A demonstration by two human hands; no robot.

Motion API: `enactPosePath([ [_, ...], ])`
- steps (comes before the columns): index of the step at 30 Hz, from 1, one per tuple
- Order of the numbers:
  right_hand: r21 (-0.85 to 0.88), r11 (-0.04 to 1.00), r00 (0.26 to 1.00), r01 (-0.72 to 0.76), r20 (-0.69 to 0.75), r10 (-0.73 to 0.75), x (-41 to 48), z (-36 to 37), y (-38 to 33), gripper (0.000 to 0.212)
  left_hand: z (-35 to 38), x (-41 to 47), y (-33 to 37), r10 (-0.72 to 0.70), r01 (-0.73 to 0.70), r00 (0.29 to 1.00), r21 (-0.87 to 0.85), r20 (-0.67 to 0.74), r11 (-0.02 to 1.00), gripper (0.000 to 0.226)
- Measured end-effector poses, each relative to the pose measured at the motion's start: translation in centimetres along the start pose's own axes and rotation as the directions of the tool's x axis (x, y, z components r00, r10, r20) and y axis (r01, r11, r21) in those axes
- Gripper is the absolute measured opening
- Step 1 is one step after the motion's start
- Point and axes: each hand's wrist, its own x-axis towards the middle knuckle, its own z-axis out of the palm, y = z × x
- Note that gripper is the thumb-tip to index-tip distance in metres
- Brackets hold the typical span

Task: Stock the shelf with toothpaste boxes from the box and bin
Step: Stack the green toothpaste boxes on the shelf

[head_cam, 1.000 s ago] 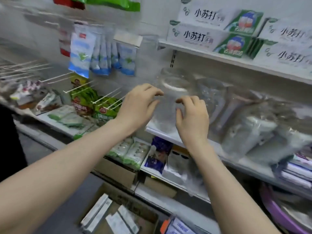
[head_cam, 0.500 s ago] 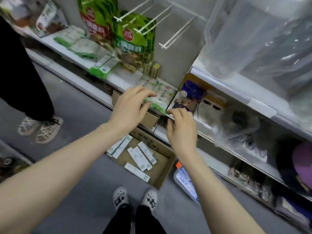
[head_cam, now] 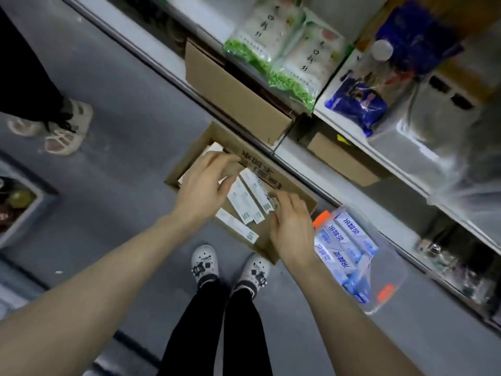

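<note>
An open cardboard box (head_cam: 294, 191) sits on the grey floor below the shelving, with several white toothpaste boxes (head_cam: 244, 202) lying flat inside. My left hand (head_cam: 203, 185) hovers over the box's left part, fingers loosely bent, holding nothing. My right hand (head_cam: 291, 226) is over the box's right side, its fingertips close to the ends of the white boxes; contact is unclear. To the right, a clear plastic bin (head_cam: 390, 270) with orange latches holds blue-and-white toothpaste boxes (head_cam: 343, 244).
The shelf edge (head_cam: 311, 169) runs diagonally above the box, with cardboard cartons (head_cam: 233, 96), green-and-white bags (head_cam: 284, 50) and blue packs (head_cam: 360, 104) on it. My feet (head_cam: 230, 267) stand just behind the box. Another person's shoes (head_cam: 65, 128) are at left.
My view dropped from the upper shelves to the floor. Both hands came down from the clear bags on the shelf to just above the cardboard box.
</note>
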Motion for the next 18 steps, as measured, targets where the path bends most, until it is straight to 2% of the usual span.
enactPosePath([
  [10, 0.023, 0.994, 0.967, -0.109, 0.233, 0.101, 0.9, 16.5, 9.9, 0.048, 16.7, -0.7, -13.1, -0.181, 0.185, 0.967, -0.009, 0.179, 0.983, 0.032],
  [15, -0.047, 0.984, 0.927, -0.171, 0.33, 0.177, 3.3, 23.2, 14.4, 0.052, 24.0, 0.4, -17.6, -0.271, 0.272, 0.923, 0.035, 0.273, 0.962, 0.047],
  [18, -0.089, 0.983, 0.925, -0.161, 0.333, 0.181, 5.4, 27.0, 17.3, 0.053, 28.1, 1.4, -19.6, -0.295, 0.293, 0.905, 0.054, 0.308, 0.955, 0.051],
])
